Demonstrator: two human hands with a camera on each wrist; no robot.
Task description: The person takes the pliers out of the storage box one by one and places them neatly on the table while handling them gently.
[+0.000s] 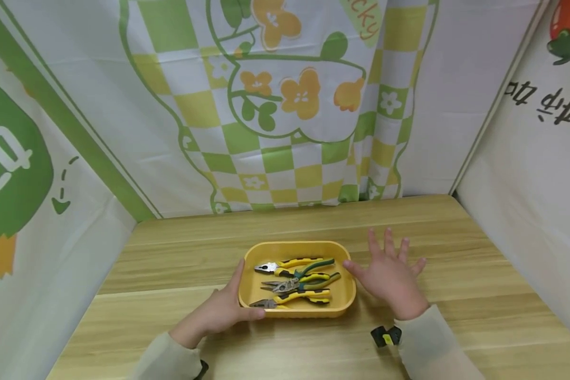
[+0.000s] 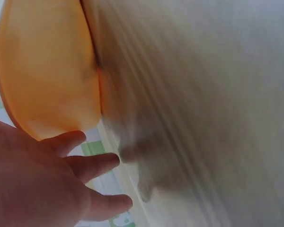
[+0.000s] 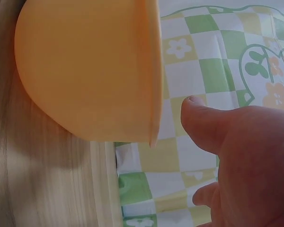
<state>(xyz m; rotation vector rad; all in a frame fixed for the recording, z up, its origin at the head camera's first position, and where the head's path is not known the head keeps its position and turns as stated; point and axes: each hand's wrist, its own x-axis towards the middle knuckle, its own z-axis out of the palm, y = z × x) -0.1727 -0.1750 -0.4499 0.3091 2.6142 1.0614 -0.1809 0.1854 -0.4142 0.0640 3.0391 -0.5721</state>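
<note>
Head view: my L grip (image 1: 220,312) is wide, fingers straight along one end of a yellow tray (image 1: 304,313), thumb at its near rim. R grip (image 1: 391,277), also splayed wide, has its thumb just beside the other end. Tray's on the table (image 1: 285,348) btwn them w/ several pliers (image 1: 290,286) inside, handles twd R grip.
</note>
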